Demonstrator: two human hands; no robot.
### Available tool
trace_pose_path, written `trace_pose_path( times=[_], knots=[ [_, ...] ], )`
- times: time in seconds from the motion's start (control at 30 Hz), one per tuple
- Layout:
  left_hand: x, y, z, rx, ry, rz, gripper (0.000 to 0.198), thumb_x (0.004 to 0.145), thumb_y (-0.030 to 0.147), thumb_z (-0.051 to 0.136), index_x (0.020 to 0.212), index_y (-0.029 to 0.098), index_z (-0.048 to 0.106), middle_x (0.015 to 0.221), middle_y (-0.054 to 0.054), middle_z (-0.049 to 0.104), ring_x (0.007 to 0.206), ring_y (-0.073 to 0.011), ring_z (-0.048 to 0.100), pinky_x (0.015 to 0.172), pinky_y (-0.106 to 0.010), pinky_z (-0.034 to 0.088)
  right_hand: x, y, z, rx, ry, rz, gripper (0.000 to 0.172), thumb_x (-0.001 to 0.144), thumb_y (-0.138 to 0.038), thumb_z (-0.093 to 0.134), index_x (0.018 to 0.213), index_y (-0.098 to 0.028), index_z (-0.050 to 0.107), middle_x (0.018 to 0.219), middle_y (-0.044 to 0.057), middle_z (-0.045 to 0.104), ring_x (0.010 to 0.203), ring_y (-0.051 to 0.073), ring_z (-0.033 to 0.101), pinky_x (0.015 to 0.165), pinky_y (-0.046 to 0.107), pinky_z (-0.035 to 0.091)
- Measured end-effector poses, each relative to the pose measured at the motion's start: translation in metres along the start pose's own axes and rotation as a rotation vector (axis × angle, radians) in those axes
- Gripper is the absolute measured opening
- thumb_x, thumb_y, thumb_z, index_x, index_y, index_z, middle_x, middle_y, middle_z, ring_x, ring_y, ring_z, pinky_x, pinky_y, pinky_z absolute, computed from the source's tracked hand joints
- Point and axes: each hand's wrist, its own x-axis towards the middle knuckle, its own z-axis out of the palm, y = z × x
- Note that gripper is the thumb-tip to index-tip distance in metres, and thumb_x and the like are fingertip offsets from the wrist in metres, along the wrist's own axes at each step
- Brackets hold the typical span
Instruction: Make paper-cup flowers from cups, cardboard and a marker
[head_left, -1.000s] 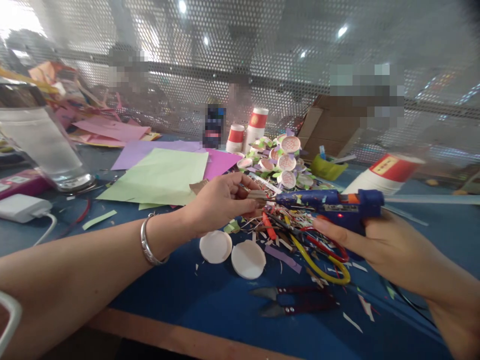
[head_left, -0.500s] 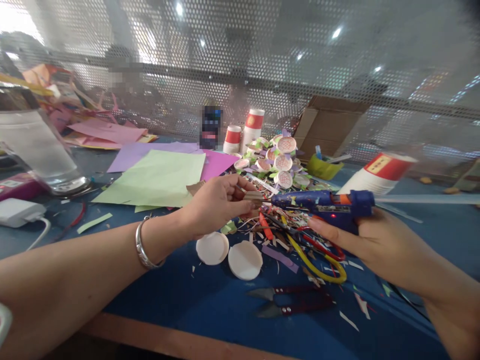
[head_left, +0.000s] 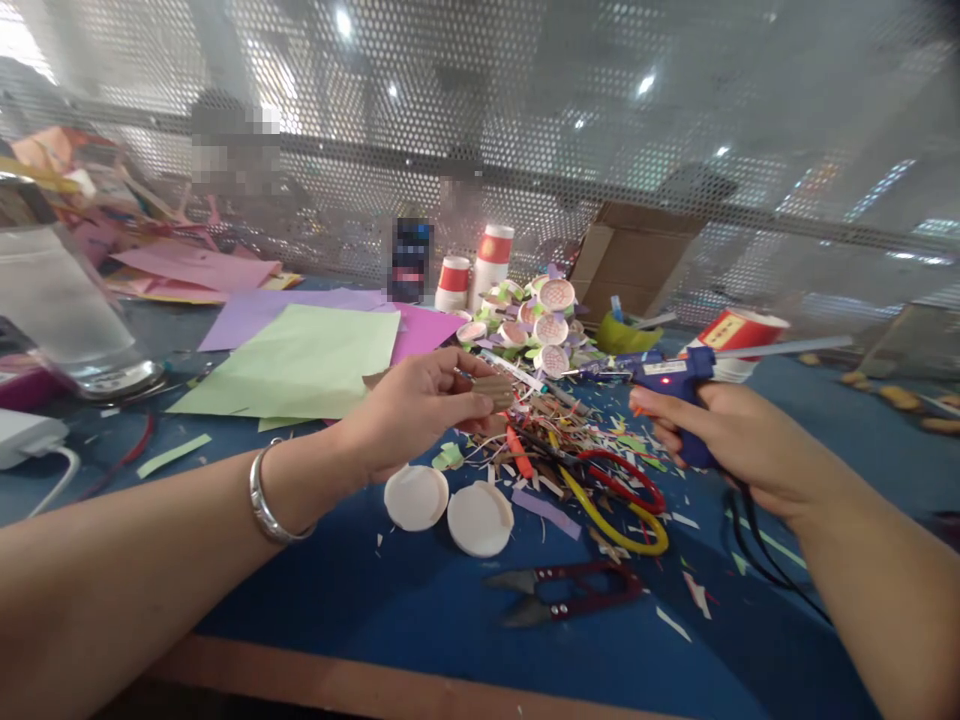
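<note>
Between the thumb and fingers of my left hand (head_left: 427,405) is a small piece of corrugated cardboard (head_left: 493,390). My right hand (head_left: 739,435) grips a blue hot glue gun (head_left: 679,385) by its handle, with a clear glue stick jutting from the rear and a small red light lit. Its nozzle points left and stands apart from the cardboard. Below the left hand lie two round white discs (head_left: 481,518). Scissors with red and yellow handles (head_left: 615,500) rest on paper scraps between the hands. Dark red thread snips (head_left: 570,592) lie nearer the table edge.
Green paper sheets (head_left: 300,360) lie behind my left hand, with pink paper (head_left: 202,268) farther left. A glass of water (head_left: 67,310) stands at the left. Small paper-cup flowers (head_left: 551,328) are piled at the back, near stacked paper cups (head_left: 491,262) and a cardboard box (head_left: 637,260).
My right hand has drawn the glue gun back to the right, away from the cardboard. My left hand still holds the cardboard. The view has shifted slightly.
</note>
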Motion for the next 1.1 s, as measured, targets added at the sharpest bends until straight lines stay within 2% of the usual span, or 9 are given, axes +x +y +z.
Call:
trace_pose_path(
  times=[0.13, 0.33, 0.43, 0.53, 0.7, 0.83, 0.97, 1.07, 1.1],
  knots=[
    [-0.002, 0.003, -0.001, 0.01, -0.019, 0.015, 0.016, 0.087, 0.009, 0.067, 0.102, 0.012, 0.063, 0.071, 0.002, 0.067, 0.063, -0.0068, 0.063, 0.064, -0.021, 0.049, 0.001, -0.003, 0.001, 0.1, -0.085, 0.083, 0.05, 0.073, -0.063, 0.07, 0.053, -0.02, 0.053, 0.051, 0.003, 0.056, 0.043, 0.014, 0.052, 0.044, 0.029, 0.044],
    [-0.003, 0.005, -0.001, 0.019, -0.02, 0.009, 0.016, 0.085, 0.008, 0.067, 0.1, 0.012, 0.064, 0.069, 0.002, 0.066, 0.062, -0.008, 0.062, 0.063, -0.023, 0.049, -0.001, -0.006, 0.001, 0.127, -0.182, 0.084, 0.041, 0.089, -0.048, 0.064, 0.06, -0.02, 0.06, 0.053, 0.005, 0.061, 0.045, 0.015, 0.056, 0.046, 0.028, 0.047],
    [-0.003, 0.006, -0.001, 0.026, -0.023, 0.013, 0.017, 0.084, 0.008, 0.068, 0.1, 0.012, 0.064, 0.071, 0.001, 0.067, 0.061, -0.0079, 0.061, 0.063, -0.023, 0.05, 0.0, -0.003, 0.003, 0.112, -0.183, 0.073, 0.038, 0.091, -0.05, 0.062, 0.067, -0.02, 0.061, 0.052, 0.006, 0.063, 0.045, 0.018, 0.059, 0.047, 0.031, 0.049],
    [-0.004, 0.007, 0.0, 0.023, -0.026, 0.006, 0.016, 0.085, 0.007, 0.067, 0.101, 0.011, 0.064, 0.071, 0.001, 0.067, 0.061, -0.0074, 0.061, 0.063, -0.023, 0.05, 0.003, 0.003, 0.005, 0.035, -0.153, 0.09, 0.045, 0.091, -0.055, 0.058, 0.063, -0.021, 0.057, 0.053, 0.006, 0.062, 0.046, 0.019, 0.059, 0.047, 0.032, 0.05],
    [-0.005, 0.007, 0.0, 0.025, -0.037, 0.018, 0.015, 0.086, 0.005, 0.066, 0.099, 0.011, 0.064, 0.071, 0.002, 0.066, 0.06, -0.0061, 0.062, 0.061, -0.02, 0.05, 0.006, 0.012, 0.003, -0.238, -0.062, 0.092, 0.052, 0.085, -0.063, 0.063, 0.053, -0.022, 0.057, 0.048, 0.004, 0.054, 0.044, 0.018, 0.053, 0.047, 0.032, 0.039],
    [-0.004, 0.005, -0.001, 0.033, -0.046, 0.032, 0.016, 0.085, 0.003, 0.065, 0.1, 0.011, 0.064, 0.071, 0.001, 0.067, 0.06, -0.0071, 0.062, 0.06, -0.021, 0.05, 0.005, 0.007, -0.005, -0.469, 0.029, 0.032, 0.042, 0.073, -0.057, 0.077, 0.055, -0.021, 0.066, 0.055, 0.007, 0.062, 0.049, 0.017, 0.047, 0.054, 0.034, 0.032],
    [-0.003, 0.003, 0.0, 0.041, -0.051, 0.024, 0.016, 0.084, 0.004, 0.066, 0.099, 0.011, 0.065, 0.071, 0.001, 0.067, 0.061, -0.0076, 0.062, 0.061, -0.022, 0.05, -0.008, -0.013, -0.002, -0.499, 0.174, -0.074, 0.03, 0.083, -0.049, 0.069, 0.079, -0.019, 0.071, 0.074, 0.011, 0.07, 0.063, 0.021, 0.058, 0.06, 0.035, 0.038],
    [-0.003, 0.004, 0.0, 0.05, -0.045, 0.02, 0.017, 0.084, 0.004, 0.066, 0.1, 0.011, 0.065, 0.07, 0.001, 0.066, 0.062, -0.0082, 0.062, 0.061, -0.022, 0.05, -0.025, -0.029, 0.011, -0.408, 0.071, -0.234, 0.023, 0.087, -0.043, 0.065, 0.088, -0.021, 0.073, 0.077, 0.005, 0.072, 0.064, 0.017, 0.061, 0.062, 0.031, 0.044],
    [-0.003, 0.004, 0.0, 0.056, -0.045, 0.019, 0.017, 0.084, 0.004, 0.065, 0.1, 0.011, 0.065, 0.07, 0.001, 0.066, 0.062, -0.0082, 0.062, 0.062, -0.022, 0.05, -0.031, -0.033, 0.016, -0.351, -0.001, -0.36, 0.022, 0.089, -0.041, 0.064, 0.086, -0.021, 0.073, 0.074, 0.004, 0.071, 0.062, 0.017, 0.06, 0.06, 0.03, 0.045]
  ],
)
